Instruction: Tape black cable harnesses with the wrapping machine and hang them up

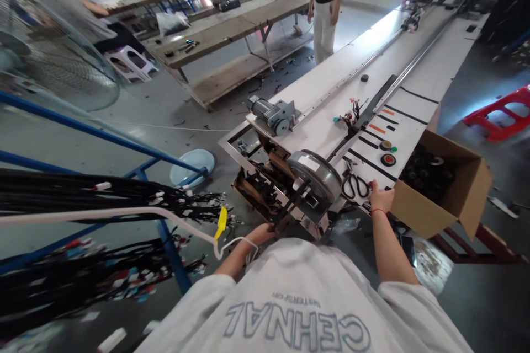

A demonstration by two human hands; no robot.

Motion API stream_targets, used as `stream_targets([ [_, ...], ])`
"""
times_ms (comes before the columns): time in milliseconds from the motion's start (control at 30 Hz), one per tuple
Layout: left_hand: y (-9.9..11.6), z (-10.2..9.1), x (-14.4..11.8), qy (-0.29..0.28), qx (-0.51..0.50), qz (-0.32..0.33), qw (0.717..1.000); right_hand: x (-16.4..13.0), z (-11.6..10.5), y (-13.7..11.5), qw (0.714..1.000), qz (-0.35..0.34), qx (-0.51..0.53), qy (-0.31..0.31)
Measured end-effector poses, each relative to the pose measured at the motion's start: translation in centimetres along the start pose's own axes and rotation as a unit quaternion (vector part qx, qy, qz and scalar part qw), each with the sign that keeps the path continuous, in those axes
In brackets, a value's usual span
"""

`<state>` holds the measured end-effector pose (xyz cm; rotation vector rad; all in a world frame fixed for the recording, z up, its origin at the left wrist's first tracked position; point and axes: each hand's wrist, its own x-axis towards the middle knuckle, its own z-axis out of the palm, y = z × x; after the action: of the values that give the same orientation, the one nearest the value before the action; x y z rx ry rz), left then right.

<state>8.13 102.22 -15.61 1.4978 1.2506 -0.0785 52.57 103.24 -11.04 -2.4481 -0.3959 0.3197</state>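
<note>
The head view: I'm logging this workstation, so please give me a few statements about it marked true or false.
1. The right hand rests on the bench edge beside the scissors. True.
2. The cardboard box is closed and taped. False: its flaps are open and dark round parts show inside.
3. The left hand is at the dark frame below the metal wheel. True.
4. The scissors lie inside the cardboard box. False: they lie on the white bench, left of the box.
5. A red band sits on the right wrist. True.
</note>
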Motion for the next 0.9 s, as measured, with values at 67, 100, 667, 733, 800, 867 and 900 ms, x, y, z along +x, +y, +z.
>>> stream_targets([
  [67,-0.5,-0.2,-1.5,0.009,0.007,0.010,1.000,0.0,0.0,0.0,1.000,0.003,0.000,0.003],
  [100,-0.7,-0.3,-2.4,0.010,0.012,0.017,1.000,-0.1,0.0,0.0,1.000,0.004,-0.001,0.004],
  [667,4.0,1.5,-7.5,0.205,0.062,0.088,0.973,0.1,0.2,0.2,1.000,0.002,-0.011,-0.002],
  [733,4.6,1.6,-6.8,0.214,0.055,0.098,0.970,0.1,0.2,0.2,1.000,0.004,-0.011,-0.003],
  [800,5.3,1.5,-6.2,0.217,0.050,0.112,0.968,0.0,0.1,0.2,1.000,0.007,-0.011,-0.006],
  [867,5.9,1.4,-5.7,0.227,0.041,0.121,0.965,0.0,0.1,0.1,1.000,0.011,-0.010,-0.008],
  [900,6.3,1.3,-5.5,0.234,0.035,0.122,0.964,0.0,0.1,0.1,1.000,0.012,-0.010,-0.008],
])
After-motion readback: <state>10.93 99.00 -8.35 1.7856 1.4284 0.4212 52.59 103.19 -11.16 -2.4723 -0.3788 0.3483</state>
